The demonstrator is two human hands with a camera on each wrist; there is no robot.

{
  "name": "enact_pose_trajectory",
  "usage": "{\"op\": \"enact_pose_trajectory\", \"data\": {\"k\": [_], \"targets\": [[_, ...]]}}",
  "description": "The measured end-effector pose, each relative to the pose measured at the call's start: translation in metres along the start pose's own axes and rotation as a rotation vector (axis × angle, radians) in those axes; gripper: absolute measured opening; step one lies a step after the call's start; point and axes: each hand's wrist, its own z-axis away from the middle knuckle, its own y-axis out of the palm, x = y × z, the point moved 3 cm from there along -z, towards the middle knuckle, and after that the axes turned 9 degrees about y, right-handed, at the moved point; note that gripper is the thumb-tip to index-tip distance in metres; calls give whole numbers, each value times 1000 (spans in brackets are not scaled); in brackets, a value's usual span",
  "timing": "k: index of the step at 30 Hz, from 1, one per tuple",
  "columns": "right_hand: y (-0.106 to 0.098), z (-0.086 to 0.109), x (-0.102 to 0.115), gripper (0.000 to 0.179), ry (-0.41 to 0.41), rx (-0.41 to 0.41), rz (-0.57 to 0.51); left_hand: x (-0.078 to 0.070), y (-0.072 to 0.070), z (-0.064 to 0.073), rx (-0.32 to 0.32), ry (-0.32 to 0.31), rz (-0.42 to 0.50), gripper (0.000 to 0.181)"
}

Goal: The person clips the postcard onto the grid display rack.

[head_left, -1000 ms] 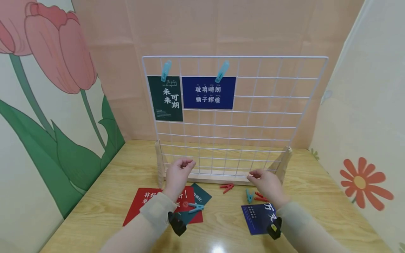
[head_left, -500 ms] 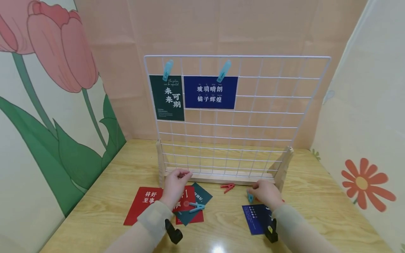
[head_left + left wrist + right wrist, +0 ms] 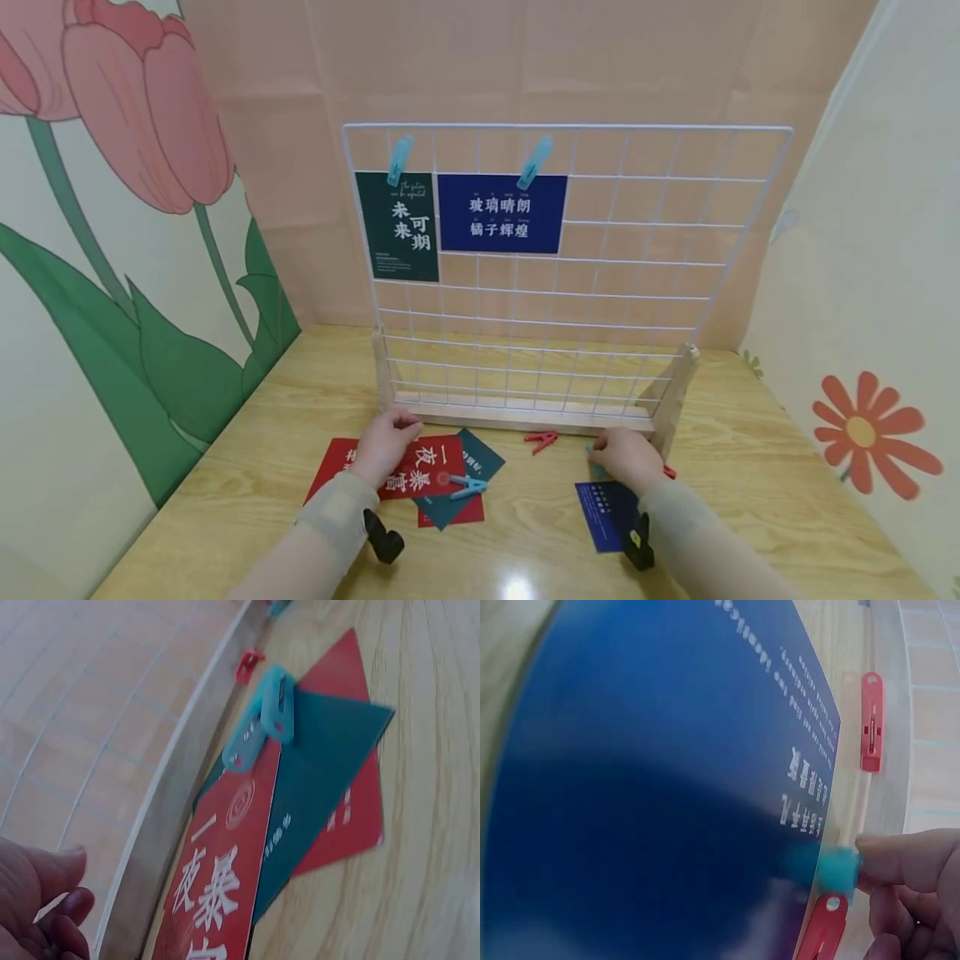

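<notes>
My right hand (image 3: pixel 628 458) pinches a teal clothespin (image 3: pixel 838 870) between thumb and fingers, low over the table beside a dark blue card (image 3: pixel 652 750). A red clothespin (image 3: pixel 825 930) lies just under it, mostly hidden by the hand in the head view. Over the left end of a red card (image 3: pixel 438 468) hovers my left hand (image 3: pixel 386 446), its fingers loosely bent around nothing. That card overlaps a dark green card (image 3: pixel 485 454) and another red card (image 3: pixel 468 510). A second teal clothespin (image 3: pixel 277 705) sits at the red card's right end.
Behind the hands stands a white wire grid (image 3: pixel 645 262) on a wooden base (image 3: pixel 517 415). A green card (image 3: pixel 397 242) and a blue card (image 3: pixel 498 242) hang on it from teal clothespins. Another red clothespin (image 3: pixel 542 440) lies before the base.
My right hand has come down from near the base to the teal clothespin and now pinches it. My left hand has lowered and shifted left over the red card.
</notes>
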Motion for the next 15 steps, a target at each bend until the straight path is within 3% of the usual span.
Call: {"op": "enact_pose_trajectory", "data": {"k": [6,15], "targets": [[1,1,5,14,-43,-28,18,6,1,-5,84,-3,-100,11],[1,4,11,9,-62,-20,5,-4,25,-11,272,156,-248,14]]}}
